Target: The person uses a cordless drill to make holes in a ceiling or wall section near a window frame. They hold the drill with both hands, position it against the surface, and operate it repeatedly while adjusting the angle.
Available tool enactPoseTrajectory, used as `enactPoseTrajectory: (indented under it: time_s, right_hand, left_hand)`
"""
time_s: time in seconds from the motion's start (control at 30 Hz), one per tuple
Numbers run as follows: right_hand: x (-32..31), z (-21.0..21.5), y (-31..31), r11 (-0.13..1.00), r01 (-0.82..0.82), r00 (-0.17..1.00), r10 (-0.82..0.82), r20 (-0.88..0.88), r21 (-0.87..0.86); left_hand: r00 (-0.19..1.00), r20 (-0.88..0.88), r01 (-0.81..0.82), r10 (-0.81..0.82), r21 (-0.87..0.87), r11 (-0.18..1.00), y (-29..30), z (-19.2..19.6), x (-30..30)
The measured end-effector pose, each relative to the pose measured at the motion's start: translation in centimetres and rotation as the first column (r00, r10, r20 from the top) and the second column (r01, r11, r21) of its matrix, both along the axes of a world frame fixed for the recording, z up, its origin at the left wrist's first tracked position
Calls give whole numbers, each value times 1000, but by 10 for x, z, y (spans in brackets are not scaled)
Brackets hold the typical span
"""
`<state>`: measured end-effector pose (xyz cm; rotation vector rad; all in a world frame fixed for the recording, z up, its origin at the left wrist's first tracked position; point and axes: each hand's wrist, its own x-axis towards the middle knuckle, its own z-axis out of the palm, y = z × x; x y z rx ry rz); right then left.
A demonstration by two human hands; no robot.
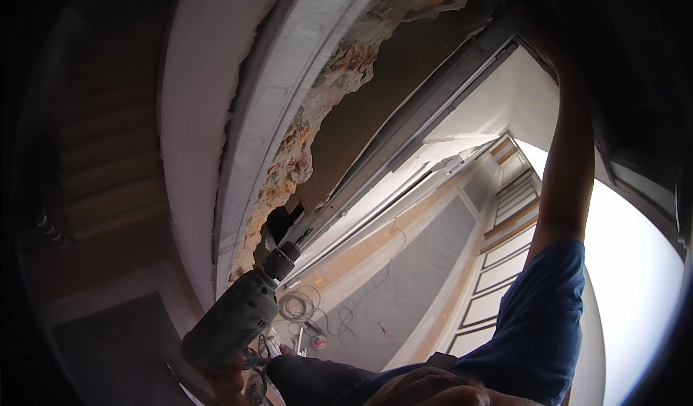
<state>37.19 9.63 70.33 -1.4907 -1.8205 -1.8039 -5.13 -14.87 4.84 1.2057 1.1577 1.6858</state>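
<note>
My left hand (225, 378) is closed round the handle of a dark green power drill (234, 319) at the lower left. The drill's black chuck (281, 260) points up and to the right. A thin bit in it ends close to a long grey metal frame (426, 128); I cannot tell whether it touches. My right arm, in a blue sleeve, reaches up to the top right. There my right hand (538, 34) is by the upper end of the frame, in deep shadow, with its fingers hidden.
Broken masonry (292, 150) with rough edges runs beside a pale grey beam (271, 110). Far below lie a coiled cable (299, 306) and a small red round thing (319, 342) on the grey floor (426, 262). A railing (498, 262) borders the bright right side.
</note>
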Motion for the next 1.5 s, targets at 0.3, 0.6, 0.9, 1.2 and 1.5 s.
enactPoseTrajectory:
  time_s: [0.3,0.6,0.9,1.2,1.5]
  right_hand:
    - [-10,23,-2,925,374,927,-370,64,-62]
    - [-3,17,-2,949,275,946,-296,-132,-152]
    - [-4,8,-5,954,103,905,-208,-371,-283]
    - [-13,1,-7,965,248,935,-262,-238,-85]
    - [-25,0,-1,953,280,930,-299,-215,-114]
  left_hand:
    - [833,513,300,-209,-101,949,19,53,20]
    - [855,457,365,-243,-199,910,28,78,59]
    - [852,471,366,-229,-223,903,21,77,61]
    - [866,427,367,-258,-195,910,49,87,61]
    - [876,281,389,-391,67,919,100,136,82]
